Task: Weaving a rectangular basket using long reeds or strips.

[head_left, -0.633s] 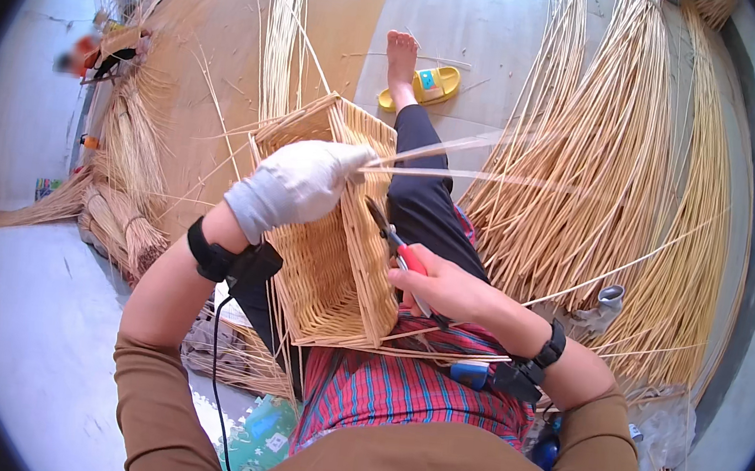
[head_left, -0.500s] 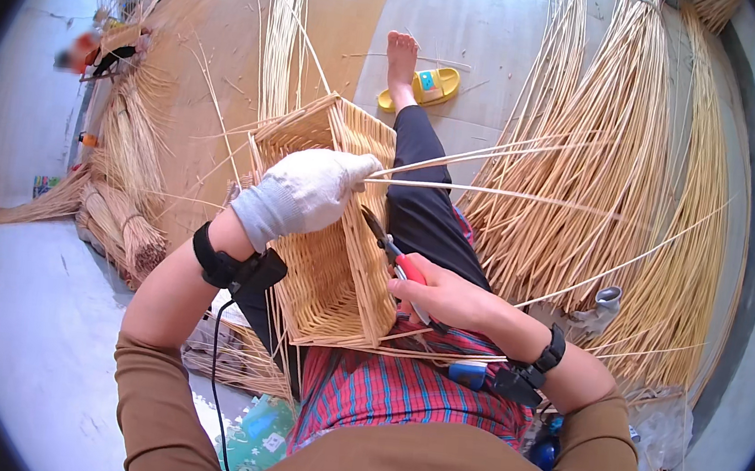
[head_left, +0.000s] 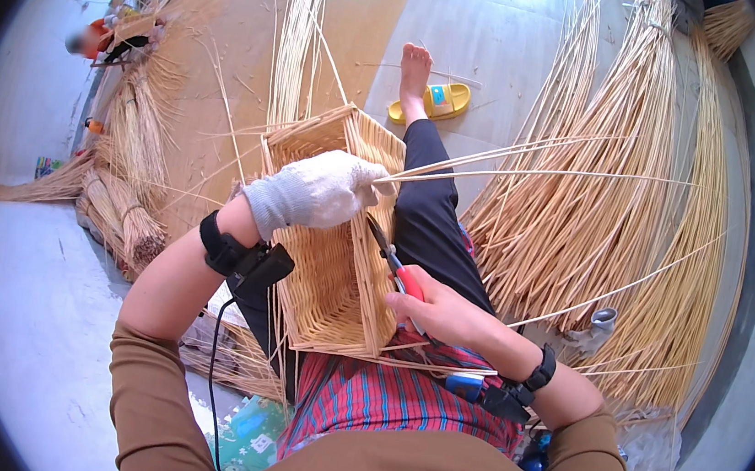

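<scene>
A rectangular wicker basket rests on my lap, its open side facing up toward me. My left hand, in a white knit glove, is closed on a few long wicker rods at the basket's upper right; their free ends stretch out to the right. My bare right hand grips red-handled pruning shears beside the basket's right rim. The dark jaws of the shears point up and left, just below the gloved hand. Whether the jaws are parted is hard to make out.
Large bundles of wicker rods spread over the floor at right, with more bundles at left. A yellow slipper lies by my bare foot. Ahead is another strip of pale rods. A second person shows at far left.
The whole view has shifted slightly. The rods held by my left hand have swung a little upward at their free ends. Both hands keep their grips.
</scene>
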{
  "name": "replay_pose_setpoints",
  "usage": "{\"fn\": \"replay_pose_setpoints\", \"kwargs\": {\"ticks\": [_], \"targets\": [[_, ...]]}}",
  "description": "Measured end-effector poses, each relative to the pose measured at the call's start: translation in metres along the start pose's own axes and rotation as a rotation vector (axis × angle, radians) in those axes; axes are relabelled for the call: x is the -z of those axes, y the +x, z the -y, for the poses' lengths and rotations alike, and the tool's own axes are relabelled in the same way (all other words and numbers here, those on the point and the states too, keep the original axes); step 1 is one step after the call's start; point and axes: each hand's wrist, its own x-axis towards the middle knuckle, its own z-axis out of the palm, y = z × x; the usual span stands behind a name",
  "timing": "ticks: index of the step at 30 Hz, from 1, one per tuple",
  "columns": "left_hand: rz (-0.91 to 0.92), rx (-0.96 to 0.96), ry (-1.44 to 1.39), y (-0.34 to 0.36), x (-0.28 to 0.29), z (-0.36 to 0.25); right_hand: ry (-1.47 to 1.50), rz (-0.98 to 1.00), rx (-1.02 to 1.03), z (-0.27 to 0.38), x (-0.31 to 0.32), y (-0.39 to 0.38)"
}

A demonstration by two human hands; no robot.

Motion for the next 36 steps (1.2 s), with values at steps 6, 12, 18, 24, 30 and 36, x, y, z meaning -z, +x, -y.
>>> {"fn": "replay_pose_setpoints", "kwargs": {"ticks": [6, 12, 18, 24, 30, 36], "targets": [[0.015, 0.052, 0.0, -0.011, 0.013, 0.002, -0.142, -0.05, 0.019, 0.02, -0.002, 0.006], [0.02, 0.004, 0.062, 0.02, -0.01, 0.001, -0.101, -0.111, 0.027, -0.009, 0.009, -0.003], [0.01, 0.146, 0.064, 0.006, -0.017, 0.001, -0.179, -0.074, -0.01, 0.001, 0.0, 0.001], [-0.012, 0.137, 0.043, 0.008, -0.013, 0.005, -0.234, -0.099, -0.021, 0.0, 0.005, 0.007], [-0.072, 0.13, 0.039, 0.007, -0.016, 0.009, -0.167, -0.092, 0.091, -0.021, 0.013, 0.017], [-0.069, 0.169, 0.005, 0.003, -0.014, 0.005, -0.197, -0.115, 0.065, -0.004, 0.005, 0.01]]}}
